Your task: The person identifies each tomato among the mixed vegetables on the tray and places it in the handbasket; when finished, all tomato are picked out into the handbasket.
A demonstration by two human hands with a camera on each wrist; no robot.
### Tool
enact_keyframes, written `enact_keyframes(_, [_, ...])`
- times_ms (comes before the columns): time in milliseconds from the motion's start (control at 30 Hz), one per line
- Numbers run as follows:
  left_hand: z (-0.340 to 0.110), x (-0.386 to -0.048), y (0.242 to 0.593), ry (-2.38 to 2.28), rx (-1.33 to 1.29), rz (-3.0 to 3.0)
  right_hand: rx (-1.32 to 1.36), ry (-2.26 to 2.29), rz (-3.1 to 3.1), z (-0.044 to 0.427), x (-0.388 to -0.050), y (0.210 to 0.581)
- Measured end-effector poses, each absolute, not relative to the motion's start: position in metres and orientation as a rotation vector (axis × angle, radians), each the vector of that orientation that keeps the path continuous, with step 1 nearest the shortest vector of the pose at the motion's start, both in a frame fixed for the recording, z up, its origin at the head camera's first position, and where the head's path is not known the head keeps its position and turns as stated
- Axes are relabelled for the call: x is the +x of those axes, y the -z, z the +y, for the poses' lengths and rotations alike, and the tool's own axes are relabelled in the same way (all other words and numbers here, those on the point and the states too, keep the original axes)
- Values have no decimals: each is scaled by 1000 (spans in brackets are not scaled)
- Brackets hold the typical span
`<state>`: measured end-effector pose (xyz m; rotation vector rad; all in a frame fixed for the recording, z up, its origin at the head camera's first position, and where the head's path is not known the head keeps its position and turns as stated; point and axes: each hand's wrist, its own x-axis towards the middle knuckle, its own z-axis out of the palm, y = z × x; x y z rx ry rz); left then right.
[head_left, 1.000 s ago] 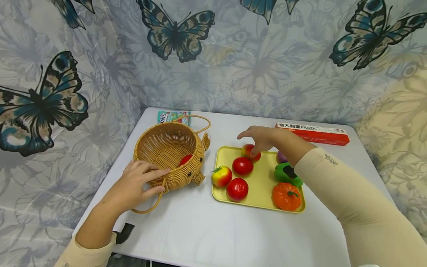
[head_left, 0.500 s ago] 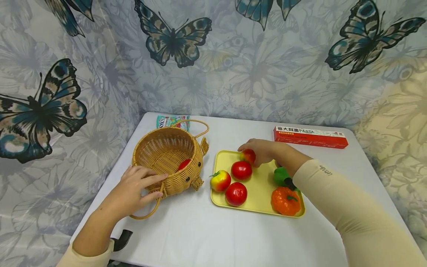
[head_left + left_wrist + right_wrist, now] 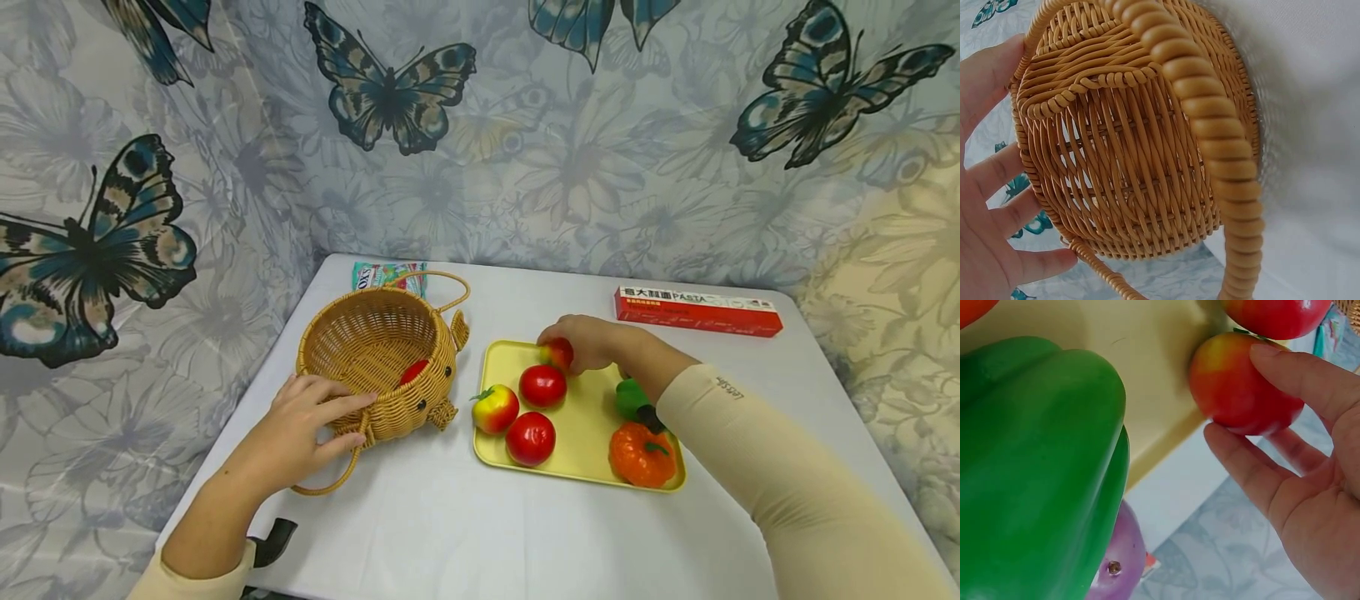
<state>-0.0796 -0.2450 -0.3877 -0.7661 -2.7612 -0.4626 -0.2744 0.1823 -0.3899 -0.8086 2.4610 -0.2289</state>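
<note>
basket [image 3: 378, 367] has your left hand [image 3: 309, 425] spread against its rim, likely to steady it. your right hand [image 3: 588, 342] pinches the red-yellow fruit [image 3: 1238, 384] at the tray's [image 3: 581, 429] far edge, thumb opposite fingertips, presumably so it can't roll.

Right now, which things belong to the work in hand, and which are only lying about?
Probably in the work:
wicker basket, touched by left fingers
red-yellow fruit between the right fingers
yellow tray of produce

Probably just lying about:
pasta box
snack packet
</note>
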Motion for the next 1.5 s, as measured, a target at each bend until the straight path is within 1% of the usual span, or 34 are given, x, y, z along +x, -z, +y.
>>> enact_keyframes(200, [-246,-80,388,443,-780,-2748,-825,213,2486,186,-275,389])
enact_keyframes(367, [-246,-80,388,453,-779,-2751,-790,223,2509,189,-275,381])
enact_keyframes(533, [-246,-81,388,452,-776,-2755,-748,257,2528,193,-274,365])
enact_keyframes(833, [-246,-81,388,448,-776,-2761,-789,227,2600,187,-280,326])
enact_keyframes(1000, [-246,-81,388,454,-763,-2792,-817,224,2618,165,-280,303])
enact_keyframes(1267, [-246,-81,388,442,-774,-2796,-1021,137,2617,112,-277,278])
enact_keyframes(1500, [-245,-81,386,431,-777,-2798,-1074,128,2583,62,-270,261])
